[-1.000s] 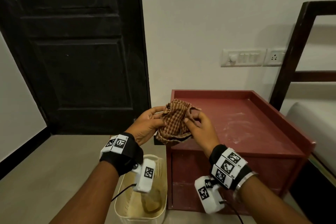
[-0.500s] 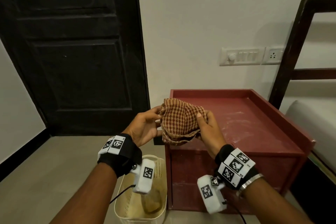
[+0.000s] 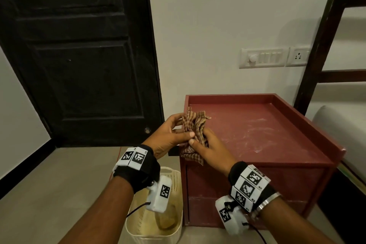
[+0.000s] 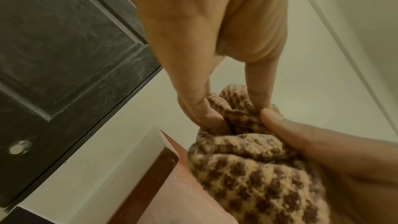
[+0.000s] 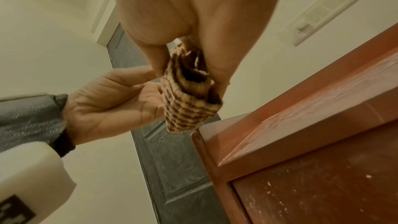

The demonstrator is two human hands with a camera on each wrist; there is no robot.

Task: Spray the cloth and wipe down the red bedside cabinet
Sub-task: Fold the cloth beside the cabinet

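Observation:
A brown checked cloth is bunched between both hands above the front left corner of the red bedside cabinet. My left hand pinches its upper folds with thumb and fingers; the left wrist view shows the cloth squeezed there. My right hand grips the lower part, and the cloth hangs folded from those fingers in the right wrist view, just above the cabinet corner. White dusty smears mark the cabinet top. No spray bottle is visible.
A cream plastic basket stands on the floor left of the cabinet, under my left wrist. A black door is behind on the left. A dark bed frame and mattress lie right of the cabinet. A switch panel is on the wall.
The cloth, spread wider between the hands half a second ago, is now gathered into a tight bunch. Both hands have come closer together, thumbs nearly touching.

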